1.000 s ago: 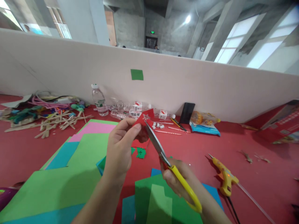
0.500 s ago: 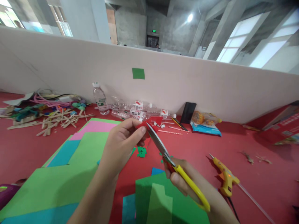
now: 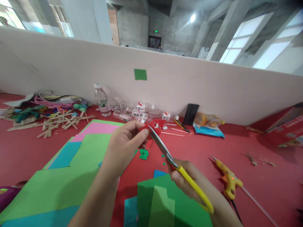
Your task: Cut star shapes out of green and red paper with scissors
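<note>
My left hand (image 3: 126,142) pinches a small piece of red paper (image 3: 159,123) between thumb and fingers, near the middle of the view. My right hand (image 3: 182,176) is wrapped round the yellow-handled scissors (image 3: 163,148), whose blades point up and left. The blade tips meet the red paper beside my left thumb. Below the paper, a small green cut-out (image 3: 143,154) lies on the red table (image 3: 189,151), with tiny green scraps to its right.
Coloured sheets (image 3: 92,154) spread at the left, and green sheets (image 3: 187,201) lie in front. A yellow glue gun (image 3: 228,179) rests at the right. Plastic bottles (image 3: 102,101), a black phone (image 3: 190,114), a snack packet (image 3: 208,126) and wooden sticks (image 3: 68,119) line the white partition (image 3: 71,63).
The red paper has shifted and turned slightly at the scissor tips. Both hands keep nearly the same place and hold.
</note>
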Demonstrator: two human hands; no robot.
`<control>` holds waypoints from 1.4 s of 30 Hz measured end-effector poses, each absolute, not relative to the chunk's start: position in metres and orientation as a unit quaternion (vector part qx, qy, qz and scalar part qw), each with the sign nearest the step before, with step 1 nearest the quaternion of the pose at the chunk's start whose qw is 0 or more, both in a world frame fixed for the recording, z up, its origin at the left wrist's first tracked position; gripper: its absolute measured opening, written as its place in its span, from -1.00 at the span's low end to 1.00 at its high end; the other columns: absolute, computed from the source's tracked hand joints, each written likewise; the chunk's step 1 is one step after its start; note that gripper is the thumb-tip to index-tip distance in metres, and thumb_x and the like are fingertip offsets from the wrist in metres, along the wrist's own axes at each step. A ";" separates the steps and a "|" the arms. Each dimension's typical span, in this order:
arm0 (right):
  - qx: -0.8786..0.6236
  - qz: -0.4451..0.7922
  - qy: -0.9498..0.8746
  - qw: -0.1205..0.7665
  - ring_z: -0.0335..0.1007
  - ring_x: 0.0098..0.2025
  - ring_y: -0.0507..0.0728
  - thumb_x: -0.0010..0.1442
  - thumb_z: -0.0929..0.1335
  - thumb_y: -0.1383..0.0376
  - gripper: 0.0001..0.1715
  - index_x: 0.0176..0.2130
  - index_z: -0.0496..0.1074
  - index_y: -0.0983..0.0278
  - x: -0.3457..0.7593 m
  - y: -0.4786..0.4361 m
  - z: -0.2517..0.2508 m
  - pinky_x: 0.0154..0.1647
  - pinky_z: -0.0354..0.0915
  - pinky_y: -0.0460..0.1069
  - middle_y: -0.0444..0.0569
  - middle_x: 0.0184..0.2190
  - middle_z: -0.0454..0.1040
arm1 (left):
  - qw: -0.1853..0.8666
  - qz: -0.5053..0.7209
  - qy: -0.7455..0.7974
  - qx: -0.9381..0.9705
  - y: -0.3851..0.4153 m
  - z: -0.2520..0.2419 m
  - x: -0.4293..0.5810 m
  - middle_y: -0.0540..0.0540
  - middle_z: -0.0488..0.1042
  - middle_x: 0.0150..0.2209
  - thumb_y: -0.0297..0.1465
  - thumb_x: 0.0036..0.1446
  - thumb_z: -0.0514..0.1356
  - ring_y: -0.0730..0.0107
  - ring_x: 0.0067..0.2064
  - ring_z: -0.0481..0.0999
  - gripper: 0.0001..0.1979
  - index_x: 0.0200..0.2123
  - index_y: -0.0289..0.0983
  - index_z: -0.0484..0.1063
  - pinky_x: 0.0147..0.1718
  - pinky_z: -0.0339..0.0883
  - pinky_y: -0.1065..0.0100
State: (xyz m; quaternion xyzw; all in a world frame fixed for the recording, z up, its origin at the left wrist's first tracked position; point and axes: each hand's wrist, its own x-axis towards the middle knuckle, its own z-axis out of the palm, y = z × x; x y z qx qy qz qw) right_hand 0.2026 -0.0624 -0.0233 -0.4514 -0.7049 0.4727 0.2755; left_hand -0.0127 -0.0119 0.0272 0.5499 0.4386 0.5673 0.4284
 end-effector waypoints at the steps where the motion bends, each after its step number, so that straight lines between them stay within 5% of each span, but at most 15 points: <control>1: -0.452 0.478 -0.699 0.278 -0.04 -0.51 0.01 0.19 0.17 -0.52 -0.15 -0.44 0.12 0.18 0.202 -0.063 -0.024 -0.52 -0.07 -0.05 -0.24 -0.54 0.10 | 0.433 0.570 0.436 0.546 -0.011 0.027 -0.013 0.03 0.47 -0.59 -0.40 0.11 0.30 0.48 -0.55 0.45 -0.89 -0.45 -0.26 0.53 -0.55 0.36 0.46; 10: -0.444 0.512 -0.662 0.319 -0.11 -0.62 -0.02 0.21 0.19 -0.49 -0.19 -0.41 0.14 0.16 0.196 -0.068 -0.034 -0.60 -0.19 -0.05 -0.31 -0.64 0.05 | 0.511 0.606 0.363 0.489 -0.011 0.021 -0.007 0.04 0.49 -0.60 -0.41 0.13 0.31 0.50 -0.55 0.46 -0.87 -0.47 -0.25 0.51 -0.52 0.37 0.47; 42: -0.449 0.477 -0.703 0.276 -0.07 -0.52 0.00 0.19 0.14 -0.53 -0.13 -0.44 0.15 0.19 0.199 -0.062 -0.031 -0.53 -0.09 -0.05 -0.24 -0.54 0.07 | 0.438 0.591 0.426 0.526 -0.011 0.023 -0.013 0.04 0.51 -0.56 -0.40 0.09 0.30 0.56 -0.56 0.45 -0.90 -0.46 -0.26 0.55 -0.56 0.38 0.52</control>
